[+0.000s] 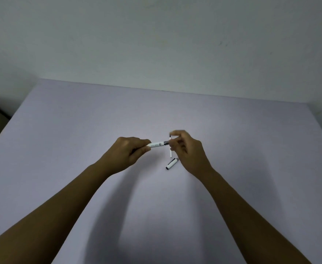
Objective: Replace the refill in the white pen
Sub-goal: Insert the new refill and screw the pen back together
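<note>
The white pen is held level above the table, its barrel printed with small dark marks. My left hand grips its rear end. My right hand pinches the grey front section of the pen. A thin white refill lies on the table right behind the pen's front end, partly hidden by my right fingers; its dark tip shows above them. The pen's white cap with a dark clip lies on the table just below my right hand.
The pale lilac table reaches back to a white wall. Its left edge drops off beside a dark floor area at the far left.
</note>
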